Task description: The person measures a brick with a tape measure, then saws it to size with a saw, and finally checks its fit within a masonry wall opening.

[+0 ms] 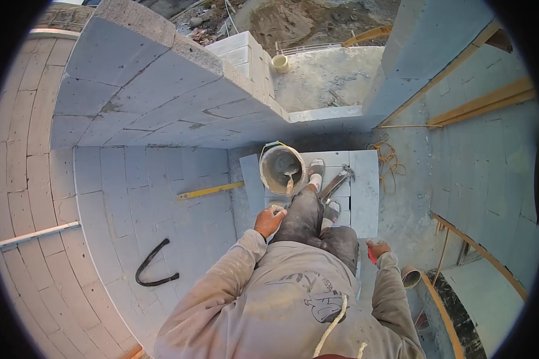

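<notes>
The bucket [268, 157] holds grey mortar [278, 169] and a trowel [290, 179] — left hand [269, 220] fingers curled, right hand [377, 248] fingers gripping a red item [371, 256].

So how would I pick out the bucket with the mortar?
Find the pale blocks underfoot, below the curved wall. The bucket stands on them ahead of the shoes. Unlike the small cream tub beyond the wall, it holds a trowel.

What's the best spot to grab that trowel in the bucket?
Probably by its handle: the trowel leans in the bucket with the handle poking over the near rim, blade down in the grey mix. Reach from above, on the side by the feet.
</notes>
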Available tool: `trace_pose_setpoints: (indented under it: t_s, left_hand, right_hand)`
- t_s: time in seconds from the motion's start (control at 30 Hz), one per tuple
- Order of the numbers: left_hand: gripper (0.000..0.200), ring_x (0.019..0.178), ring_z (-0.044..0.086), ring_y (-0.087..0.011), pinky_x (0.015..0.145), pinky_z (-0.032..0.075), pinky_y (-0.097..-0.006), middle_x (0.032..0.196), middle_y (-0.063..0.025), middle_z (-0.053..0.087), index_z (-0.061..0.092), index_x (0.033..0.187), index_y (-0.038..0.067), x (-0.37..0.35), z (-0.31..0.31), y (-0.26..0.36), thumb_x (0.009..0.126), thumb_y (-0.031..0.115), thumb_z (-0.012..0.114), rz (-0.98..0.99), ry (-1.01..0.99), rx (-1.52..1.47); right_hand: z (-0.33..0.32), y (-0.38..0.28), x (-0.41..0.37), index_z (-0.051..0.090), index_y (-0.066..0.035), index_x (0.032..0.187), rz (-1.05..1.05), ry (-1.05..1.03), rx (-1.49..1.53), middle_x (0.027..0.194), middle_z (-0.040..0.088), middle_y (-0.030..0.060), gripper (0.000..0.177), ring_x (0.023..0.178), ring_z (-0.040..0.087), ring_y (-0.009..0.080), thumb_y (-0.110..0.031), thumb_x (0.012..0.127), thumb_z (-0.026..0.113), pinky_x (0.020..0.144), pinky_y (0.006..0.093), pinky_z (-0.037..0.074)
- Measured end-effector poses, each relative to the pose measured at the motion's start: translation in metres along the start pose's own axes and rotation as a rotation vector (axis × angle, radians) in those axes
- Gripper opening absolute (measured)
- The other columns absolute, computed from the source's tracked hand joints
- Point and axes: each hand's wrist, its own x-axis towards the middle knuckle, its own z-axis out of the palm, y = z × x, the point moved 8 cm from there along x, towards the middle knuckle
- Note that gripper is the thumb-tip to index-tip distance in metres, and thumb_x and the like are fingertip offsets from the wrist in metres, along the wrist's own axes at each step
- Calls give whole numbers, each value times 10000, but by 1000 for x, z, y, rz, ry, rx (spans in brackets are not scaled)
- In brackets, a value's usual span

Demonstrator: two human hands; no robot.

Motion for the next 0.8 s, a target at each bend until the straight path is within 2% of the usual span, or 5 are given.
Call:
trace_pose_setpoints:
  t_s: [0.3, 0.43, 0.5, 0.57, 0.8]
  left_hand:
    - [389, 950, 658, -298, 835, 487, -359, 1001, -169, 699, 674, 1061, 30, -42, -13, -53, 916, 376, 573, -196, 151, -42]
    - [359, 960, 664, -265, 855, 496, -349, 1034, -154, 695, 647, 1129, 25, -10, -15, -51, 923, 314, 595, -106, 137, -21]
    - [426, 965, 665, -293, 850, 511, -359, 1081, -173, 678, 573, 1260, 41, 15, -27, -21, 907, 275, 622, -46, 159, 44]
    - [567, 926, 662, -334, 791, 530, -387, 1059, -189, 668, 441, 1395, 76, 46, -62, 31, 899, 277, 629, 293, 314, 488]
    - [735, 684, 670, -345, 598, 519, -456, 816, -121, 697, 184, 1518, 174, 122, -267, 235, 933, 417, 557, 193, 823, 1105]
  right_hand:
    - [11, -9, 51, 618, 91, 1110, -60, 65, -202, 1089, 638, 306, 841, 1078, 614, 403, -686, 797, 548, 919, 423, 474]
    - [9, -30, 74, 583, 15, 1113, -47, 110, -32, 1085, 652, 265, 677, 1067, 606, 421, -590, 809, 610, 912, 457, 480]
    - [20, -37, 93, 583, 16, 1106, -39, 87, 6, 1096, 647, 265, 682, 1068, 604, 422, -589, 795, 624, 909, 463, 479]
    - [49, -25, 132, 583, 31, 1098, -90, 55, -20, 1095, 651, 256, 737, 1078, 608, 401, -611, 744, 657, 919, 446, 477]
    - [61, -28, 146, 577, 40, 1112, -85, -46, -72, 1118, 641, 265, 707, 1084, 611, 393, -573, 767, 650, 927, 439, 476]
